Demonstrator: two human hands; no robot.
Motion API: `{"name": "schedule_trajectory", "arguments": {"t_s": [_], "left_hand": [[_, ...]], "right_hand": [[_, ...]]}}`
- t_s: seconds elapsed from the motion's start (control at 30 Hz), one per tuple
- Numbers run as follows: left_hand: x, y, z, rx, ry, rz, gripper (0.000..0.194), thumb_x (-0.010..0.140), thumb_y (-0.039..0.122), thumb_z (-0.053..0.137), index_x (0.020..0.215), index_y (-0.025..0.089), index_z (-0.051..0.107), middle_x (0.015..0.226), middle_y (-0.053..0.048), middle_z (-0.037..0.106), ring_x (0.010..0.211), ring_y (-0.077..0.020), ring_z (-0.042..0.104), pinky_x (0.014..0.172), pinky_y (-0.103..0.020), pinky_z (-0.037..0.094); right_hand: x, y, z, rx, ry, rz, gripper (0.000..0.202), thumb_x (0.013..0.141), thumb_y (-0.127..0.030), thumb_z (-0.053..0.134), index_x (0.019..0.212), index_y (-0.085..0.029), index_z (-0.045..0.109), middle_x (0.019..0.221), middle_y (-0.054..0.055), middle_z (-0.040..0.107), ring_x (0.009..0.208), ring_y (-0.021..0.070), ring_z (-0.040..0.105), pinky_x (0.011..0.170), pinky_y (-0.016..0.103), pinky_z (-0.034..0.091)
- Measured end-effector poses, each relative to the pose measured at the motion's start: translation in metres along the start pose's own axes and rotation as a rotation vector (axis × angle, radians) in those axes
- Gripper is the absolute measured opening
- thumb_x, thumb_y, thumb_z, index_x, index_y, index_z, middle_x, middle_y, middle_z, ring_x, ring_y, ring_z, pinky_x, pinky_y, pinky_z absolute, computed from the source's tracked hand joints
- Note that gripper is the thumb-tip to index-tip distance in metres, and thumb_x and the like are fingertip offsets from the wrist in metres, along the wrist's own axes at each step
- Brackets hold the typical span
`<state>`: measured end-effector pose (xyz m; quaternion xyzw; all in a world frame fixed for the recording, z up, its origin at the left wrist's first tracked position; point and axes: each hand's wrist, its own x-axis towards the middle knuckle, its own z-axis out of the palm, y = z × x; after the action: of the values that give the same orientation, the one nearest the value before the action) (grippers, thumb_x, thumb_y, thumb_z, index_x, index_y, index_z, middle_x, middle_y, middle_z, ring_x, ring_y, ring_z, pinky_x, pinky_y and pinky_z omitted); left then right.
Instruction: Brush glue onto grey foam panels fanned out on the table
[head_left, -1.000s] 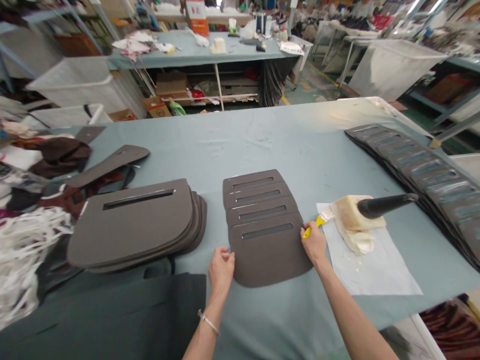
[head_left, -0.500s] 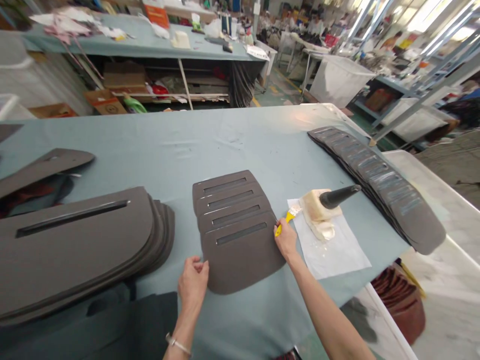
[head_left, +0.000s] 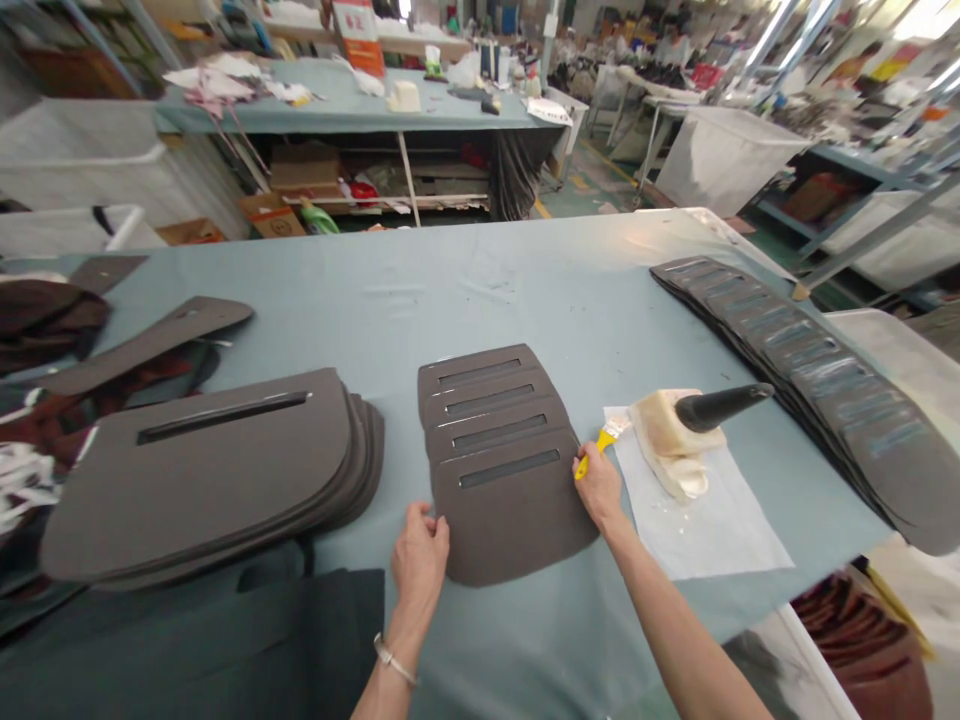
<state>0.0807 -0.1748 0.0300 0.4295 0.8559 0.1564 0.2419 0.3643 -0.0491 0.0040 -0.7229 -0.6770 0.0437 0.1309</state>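
Grey-blue cloth covers the wide bench [head_left: 525,280], and a busy workshop of further tables, bins and cartons stretches behind it. At the near edge lies a fanned set of brown panels [head_left: 502,460], four slotted pieces stepped one over the next, the nearest panel on top. The left hand [head_left: 420,555] sits at the lower left edge of that top panel, its fingers curled against the rim and touching it; whether they pinch the edge cannot be told. The right hand [head_left: 596,485] rests at the panel's right edge, its fingers clenched around a yellow-handled brush [head_left: 600,445] whose bristles point toward the white sheet [head_left: 720,530] just beside. On that sheet stands a cream glue block [head_left: 667,440] with a black cone-shaped handle [head_left: 720,405] lying across it.

Compared with the views from a second and half a second ago, both hands keep the same places on the panel and the brush is in the same grip; only the head has swung, first right, then back left. The panels look squared up under both hands, and the brush is not yet on the slots.

To the left lies a larger stack of panels [head_left: 210,470], and along the right a long overlapping row [head_left: 817,370].
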Motion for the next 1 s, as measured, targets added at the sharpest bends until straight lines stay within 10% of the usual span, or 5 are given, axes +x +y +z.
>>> {"name": "schedule_trajectory", "arguments": {"t_s": [1.0], "left_hand": [[-0.0013,-0.0021,0.0011,-0.004,0.013,0.028,0.028,0.085,0.029,0.048,0.111,0.020,0.046,0.081,-0.002,0.065,0.075,-0.0177,0.060,0.062,-0.027,0.033]], "right_hand": [[0.0033,-0.0014,-0.0017,-0.058,0.022,-0.063,0.011,0.085,-0.019,0.049,0.093,-0.016,0.055,0.078,0.004,0.056,0.065,0.0122,0.046,0.057,0.025,0.022]]}}
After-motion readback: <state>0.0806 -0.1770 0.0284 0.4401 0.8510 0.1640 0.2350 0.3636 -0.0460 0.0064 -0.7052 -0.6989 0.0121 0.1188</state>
